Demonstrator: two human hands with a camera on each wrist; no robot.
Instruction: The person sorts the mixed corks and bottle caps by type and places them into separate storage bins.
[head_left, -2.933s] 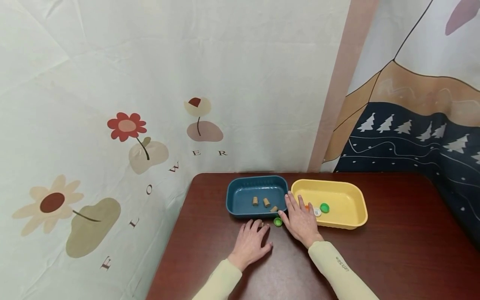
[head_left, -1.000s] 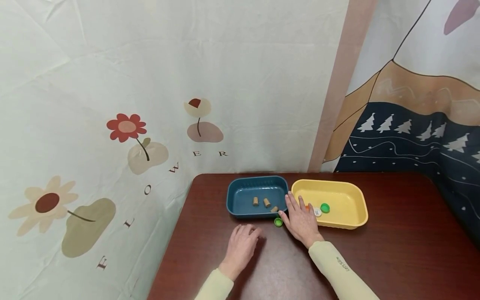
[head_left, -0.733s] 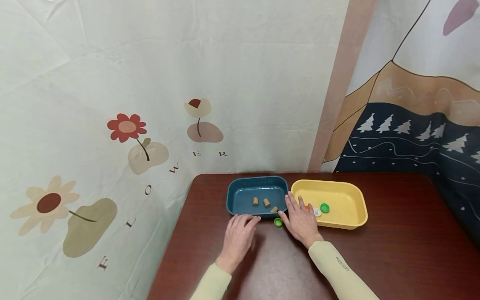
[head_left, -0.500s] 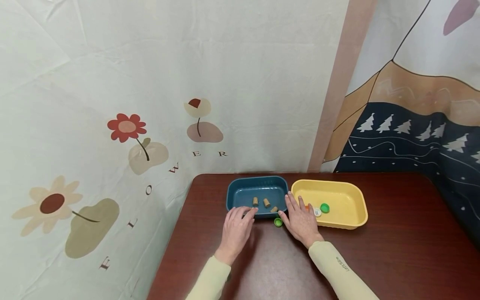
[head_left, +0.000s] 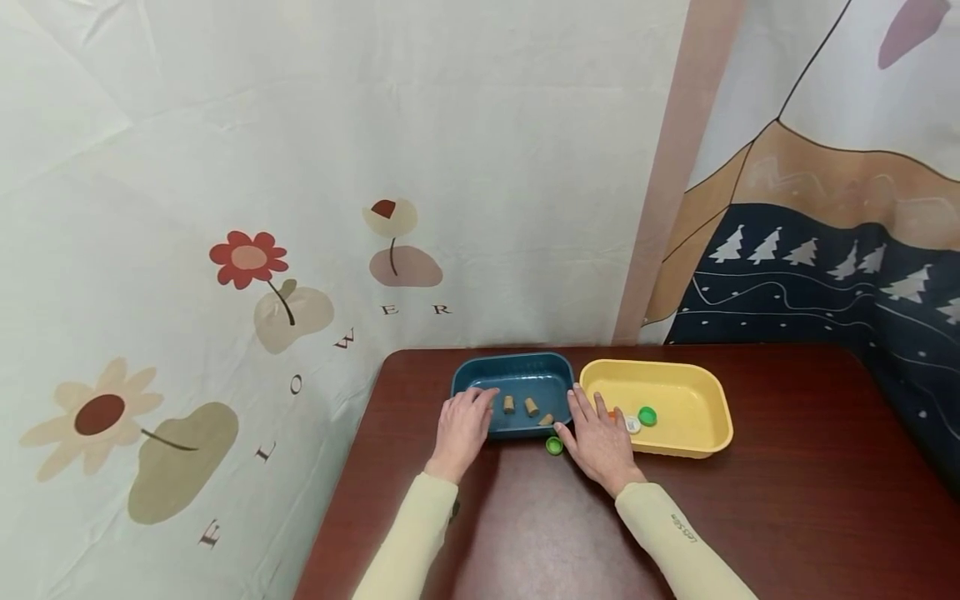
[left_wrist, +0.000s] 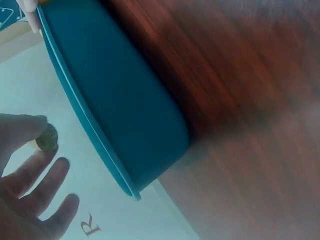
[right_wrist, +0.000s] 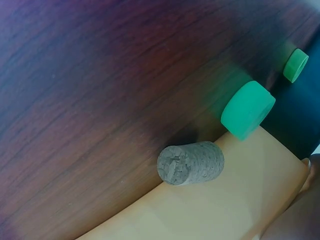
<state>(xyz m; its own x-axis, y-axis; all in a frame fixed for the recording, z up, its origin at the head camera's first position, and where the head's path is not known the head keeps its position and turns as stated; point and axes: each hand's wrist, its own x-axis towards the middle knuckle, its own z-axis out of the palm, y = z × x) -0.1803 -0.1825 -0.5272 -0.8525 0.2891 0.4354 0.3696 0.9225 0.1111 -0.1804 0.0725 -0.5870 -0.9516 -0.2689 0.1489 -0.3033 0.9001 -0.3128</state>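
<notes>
Desk (head_left: 540,533), lower frame: the left hand (head_left: 459,429) is pinching a cork (left_wrist: 48,139) above the blue tray (head_left: 525,367); the right hand (head_left: 602,437) is stretching straight-fingered over the yellow tray (head_left: 682,408). A slackening pinch could be letting the cork bounce out.

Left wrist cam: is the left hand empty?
No, the left hand pinches a small cork between thumb and finger, apart from the blue tray's rim in that image.
</notes>
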